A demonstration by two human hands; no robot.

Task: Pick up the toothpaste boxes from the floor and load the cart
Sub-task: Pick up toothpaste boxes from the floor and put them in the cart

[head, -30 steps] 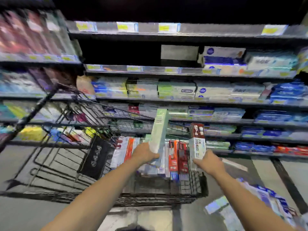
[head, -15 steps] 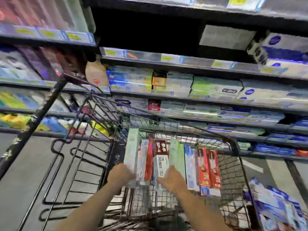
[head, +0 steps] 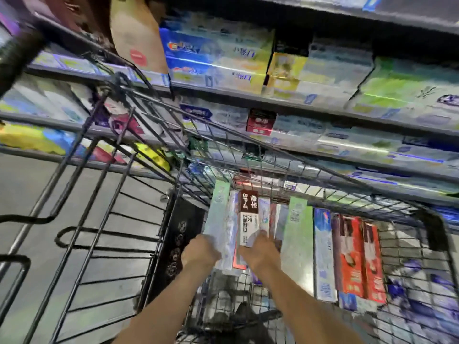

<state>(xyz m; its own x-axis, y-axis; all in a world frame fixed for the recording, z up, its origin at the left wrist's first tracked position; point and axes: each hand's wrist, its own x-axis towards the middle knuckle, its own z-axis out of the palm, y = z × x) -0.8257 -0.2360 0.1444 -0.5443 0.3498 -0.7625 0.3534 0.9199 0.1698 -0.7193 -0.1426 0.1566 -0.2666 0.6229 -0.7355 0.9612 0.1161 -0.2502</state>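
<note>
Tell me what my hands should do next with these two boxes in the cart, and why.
Probably let go and pull both hands out. The left hand has the pale green box and the right hand the SP-4 box already down among the row of boxes in the cart.
</note>
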